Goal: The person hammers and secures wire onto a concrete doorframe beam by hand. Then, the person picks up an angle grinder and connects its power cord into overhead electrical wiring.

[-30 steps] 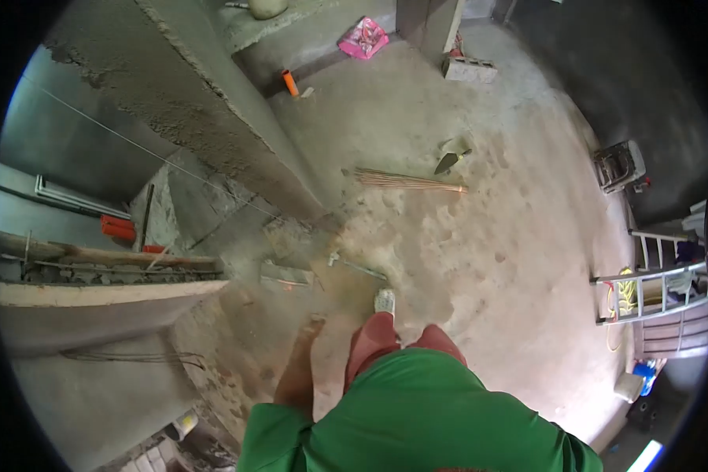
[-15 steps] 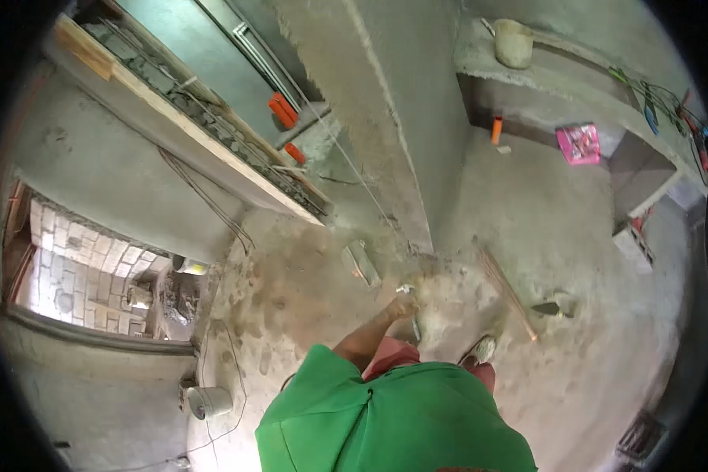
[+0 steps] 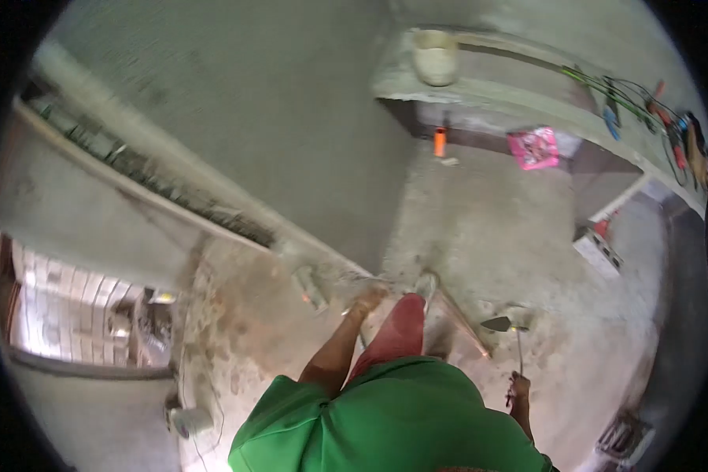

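Observation:
My left hand [image 3: 371,297] is low over the floor, beside my forward leg and near the foot of the wall. Its fingers are closed around a hammer-like tool; the grey handle [image 3: 362,341] shows below, and the rest is blurred or hidden. To the right, my right hand [image 3: 519,385] is closed around a thin rod [image 3: 520,354], which points forward. In view, the rod's far end meets the handle end of a pointing trowel [image 3: 496,323]; I cannot tell whether they touch. A long wooden strip [image 3: 461,321] lies between my foot and the trowel.
A float-like block [image 3: 310,289] lies left of my left hand. Ahead, a concrete counter [image 3: 511,94] holds a bucket [image 3: 435,59] and cables. Beneath are an orange tube [image 3: 440,142] and a pink packet [image 3: 534,148]. A hollow block [image 3: 598,250] stands right; another bucket [image 3: 190,422] stands left.
The view has swung to the right. My right hand has come into view with the thin rod. My leg has stepped forward beside my left hand, which stays closed on its tool.

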`<state>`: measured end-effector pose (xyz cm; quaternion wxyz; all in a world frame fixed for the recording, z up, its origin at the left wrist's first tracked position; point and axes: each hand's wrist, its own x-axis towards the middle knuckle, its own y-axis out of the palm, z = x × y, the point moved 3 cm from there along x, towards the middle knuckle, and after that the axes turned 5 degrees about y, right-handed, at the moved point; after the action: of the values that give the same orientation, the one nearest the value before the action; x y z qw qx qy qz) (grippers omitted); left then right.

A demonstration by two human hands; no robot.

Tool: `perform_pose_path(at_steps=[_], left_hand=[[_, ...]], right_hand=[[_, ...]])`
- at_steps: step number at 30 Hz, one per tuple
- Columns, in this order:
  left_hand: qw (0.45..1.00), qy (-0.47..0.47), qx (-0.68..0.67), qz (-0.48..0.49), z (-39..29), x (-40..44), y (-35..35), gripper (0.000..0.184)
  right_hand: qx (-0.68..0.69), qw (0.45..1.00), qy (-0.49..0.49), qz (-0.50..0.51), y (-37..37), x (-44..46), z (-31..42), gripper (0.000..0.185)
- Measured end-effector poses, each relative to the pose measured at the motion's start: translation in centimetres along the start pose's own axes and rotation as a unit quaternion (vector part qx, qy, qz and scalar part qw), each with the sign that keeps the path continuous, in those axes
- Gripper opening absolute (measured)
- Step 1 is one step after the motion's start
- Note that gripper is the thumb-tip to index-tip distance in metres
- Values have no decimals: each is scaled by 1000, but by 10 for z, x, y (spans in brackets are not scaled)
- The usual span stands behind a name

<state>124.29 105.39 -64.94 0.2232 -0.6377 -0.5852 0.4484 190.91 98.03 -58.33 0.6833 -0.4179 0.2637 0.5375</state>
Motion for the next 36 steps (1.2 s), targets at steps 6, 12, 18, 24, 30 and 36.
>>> perform_pose_path(at_steps=[6,12,18,24,30,36], left_hand=[[946,41,-93,-308,-207,220,-353,45],[911,-19,-204,-358,-269,472,-569,45],[946,-162,162,-231,-234,654,-600,50],[936,-127,253,-209,-175,719,-583,45],[947,-152,92,-266,-233,646,-599,55],[901,-196,59,-383,-195,668,-562,56]], right_hand=[[-108,994,7,-11,43,29,127,25],[-515,848,-126,21,28,79,145,21],[-455,890,11,9,48,63,214,22],[-477,878,-15,18,60,105,271,23],[-434,869,-237,13,76,167,395,29],[-487,842,-223,60,77,234,519,23]])
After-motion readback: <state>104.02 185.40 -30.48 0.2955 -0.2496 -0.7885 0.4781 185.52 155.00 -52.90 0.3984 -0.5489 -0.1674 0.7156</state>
